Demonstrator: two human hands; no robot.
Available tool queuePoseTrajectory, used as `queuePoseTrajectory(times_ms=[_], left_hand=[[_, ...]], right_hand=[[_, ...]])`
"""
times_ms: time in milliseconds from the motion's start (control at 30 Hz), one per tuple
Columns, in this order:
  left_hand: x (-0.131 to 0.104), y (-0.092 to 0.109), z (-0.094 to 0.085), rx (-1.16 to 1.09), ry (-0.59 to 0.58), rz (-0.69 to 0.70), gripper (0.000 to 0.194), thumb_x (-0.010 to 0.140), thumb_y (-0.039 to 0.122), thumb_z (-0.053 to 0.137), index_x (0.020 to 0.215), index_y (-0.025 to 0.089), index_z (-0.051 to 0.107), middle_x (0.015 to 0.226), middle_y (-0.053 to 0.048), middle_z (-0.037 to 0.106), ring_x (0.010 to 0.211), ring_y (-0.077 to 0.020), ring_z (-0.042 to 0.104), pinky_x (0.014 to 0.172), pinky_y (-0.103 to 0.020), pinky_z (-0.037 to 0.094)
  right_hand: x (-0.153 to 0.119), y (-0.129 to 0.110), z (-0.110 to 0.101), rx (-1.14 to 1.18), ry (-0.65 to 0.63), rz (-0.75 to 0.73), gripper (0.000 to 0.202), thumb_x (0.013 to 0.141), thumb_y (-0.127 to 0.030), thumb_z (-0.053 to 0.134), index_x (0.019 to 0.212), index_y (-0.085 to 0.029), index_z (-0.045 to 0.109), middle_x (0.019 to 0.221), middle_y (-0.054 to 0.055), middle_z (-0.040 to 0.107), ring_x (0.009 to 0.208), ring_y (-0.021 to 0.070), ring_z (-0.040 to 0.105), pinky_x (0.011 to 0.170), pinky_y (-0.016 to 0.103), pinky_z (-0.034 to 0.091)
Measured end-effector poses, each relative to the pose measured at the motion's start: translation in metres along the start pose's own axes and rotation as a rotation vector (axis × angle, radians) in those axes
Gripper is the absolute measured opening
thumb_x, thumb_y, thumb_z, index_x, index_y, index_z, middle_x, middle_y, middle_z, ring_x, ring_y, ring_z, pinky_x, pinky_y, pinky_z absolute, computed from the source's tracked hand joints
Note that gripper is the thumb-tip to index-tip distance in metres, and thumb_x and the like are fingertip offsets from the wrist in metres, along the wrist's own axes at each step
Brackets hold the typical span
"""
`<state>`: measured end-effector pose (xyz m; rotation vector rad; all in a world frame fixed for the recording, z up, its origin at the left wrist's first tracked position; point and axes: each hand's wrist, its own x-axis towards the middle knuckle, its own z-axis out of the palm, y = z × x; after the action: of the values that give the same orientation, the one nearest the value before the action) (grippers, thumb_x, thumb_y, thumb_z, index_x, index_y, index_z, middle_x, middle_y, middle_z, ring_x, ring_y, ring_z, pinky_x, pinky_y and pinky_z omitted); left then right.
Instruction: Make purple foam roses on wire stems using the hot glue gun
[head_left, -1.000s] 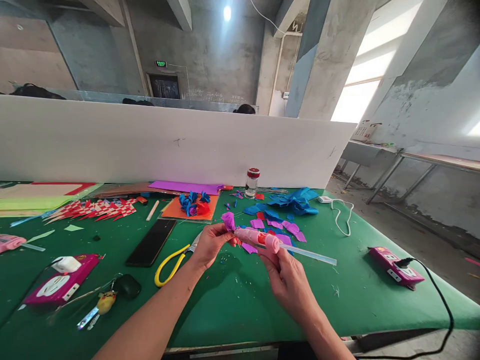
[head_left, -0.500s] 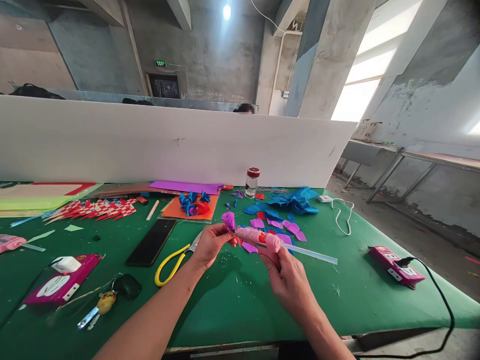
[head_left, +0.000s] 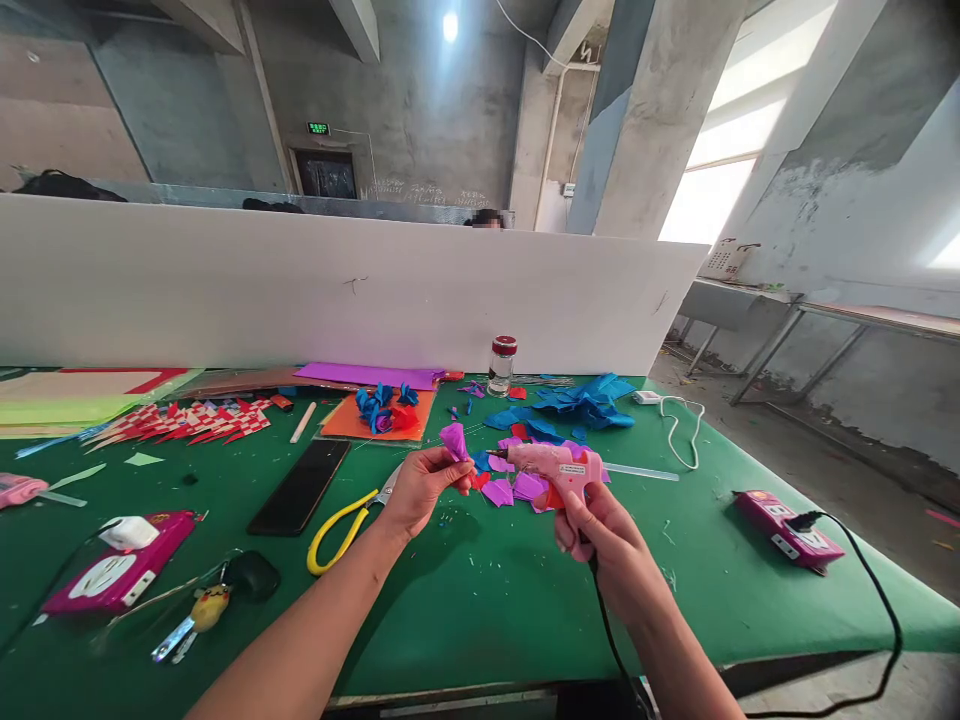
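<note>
Between the fingertips of my left hand (head_left: 421,492) is a small purple paper flower (head_left: 454,441), its petals pointing up. My right hand (head_left: 606,535) is wrapped round the handle of a pink hot glue gun (head_left: 553,463). Its nozzle points left toward the flower, with a gap between them. A clear glue stick (head_left: 643,471) sticks out of the gun's back. Purple paper petals (head_left: 498,492) lie on the green table just beyond my hands. Yellow-handled scissors (head_left: 339,532) lie by my left wrist, their blades partly hidden behind it.
Blue crepe paper (head_left: 587,402) and a red-lidded glass jar (head_left: 502,366) stand toward the white partition (head_left: 337,285). Finished-looking blue and red flowers (head_left: 386,408) sit on an orange sheet. A black phone (head_left: 298,487) lies left; a power strip (head_left: 787,530) with a black cable sits right.
My right hand has drawn the glue gun back to the right, away from the flower, and turned it so its side shows. My left hand keeps the flower nearly in place.
</note>
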<state>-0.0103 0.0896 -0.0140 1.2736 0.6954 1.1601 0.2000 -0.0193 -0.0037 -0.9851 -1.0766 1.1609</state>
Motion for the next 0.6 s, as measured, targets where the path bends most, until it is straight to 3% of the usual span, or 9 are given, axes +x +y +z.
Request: queuePoseTrajectory(times_ms=[200,333,433,600], left_hand=[[0.0,0.0,-0.001,-0.024,0.029,0.0,0.016,0.068,0.027,0.078,0.071,0.013,0.072,0.061,-0.003,0.066,0.055,-0.0121,0.057,0.057,-0.026,0.047],[0.001,-0.001,-0.001,-0.02,0.02,0.007,0.016,0.068,0.027,0.078,0.071,0.013,0.071,0.062,-0.003,0.066,0.055,-0.012,0.057,0.057,-0.026,0.047],[0.002,-0.001,-0.001,-0.016,0.016,0.003,0.016,0.069,0.027,0.077,0.071,0.013,0.071,0.063,-0.003,0.066,0.056,-0.012,0.057,0.058,-0.026,0.048],[0.002,-0.001,-0.001,-0.006,0.027,-0.003,0.016,0.068,0.027,0.077,0.071,0.013,0.071,0.065,-0.004,0.067,0.054,-0.0113,0.056,0.058,-0.027,0.048]], right_hand=[[0.006,0.014,-0.046,0.112,0.06,0.166,0.039,0.076,-0.048,0.072,0.101,-0.019,0.062,0.069,-0.001,0.058,0.061,0.0109,0.052,0.057,0.02,0.042],[0.011,0.035,-0.084,-0.039,0.125,0.2,0.047,0.068,-0.049,0.077,0.1,-0.018,0.064,0.07,-0.001,0.06,0.056,0.0104,0.05,0.047,0.019,0.034],[0.014,0.047,-0.101,-0.16,0.148,0.183,0.051,0.064,-0.056,0.076,0.095,-0.017,0.063,0.066,-0.002,0.059,0.051,0.0098,0.045,0.044,0.02,0.03],[0.014,0.052,-0.117,-0.531,0.12,0.125,0.049,0.072,-0.063,0.063,0.091,-0.018,0.065,0.055,-0.004,0.052,0.044,0.0105,0.041,0.042,0.022,0.029]])
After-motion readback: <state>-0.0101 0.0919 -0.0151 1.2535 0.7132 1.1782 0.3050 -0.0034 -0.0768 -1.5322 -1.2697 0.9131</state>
